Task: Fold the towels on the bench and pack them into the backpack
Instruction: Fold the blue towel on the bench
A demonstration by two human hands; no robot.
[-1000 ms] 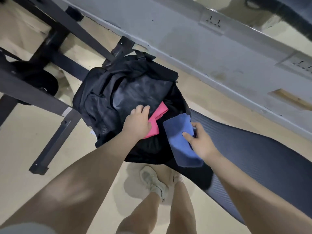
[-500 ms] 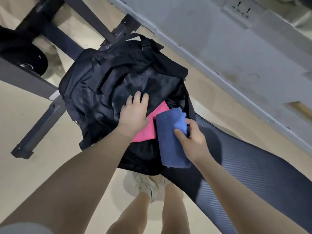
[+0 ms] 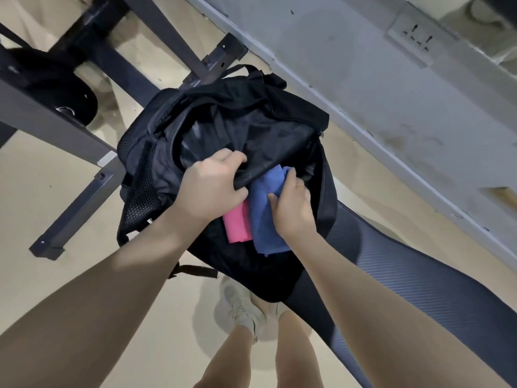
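Gripping the black fabric backpack (image 3: 223, 130) flap, left hand (image 3: 214, 189) fingers curl; right hand (image 3: 293, 208) fingers pinch the folded blue towel (image 3: 265, 219) beside the pink towel (image 3: 237, 224).

Dark metal frame (image 3: 70, 219) stands on the beige floor (image 3: 42, 177), wall socket (image 3: 414, 40) up top, maybe a weight plate (image 3: 47, 82) behind.

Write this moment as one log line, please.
step: packing | left hand: grips backpack flap | right hand: holds blue towel at opening | pink towel: partly inside
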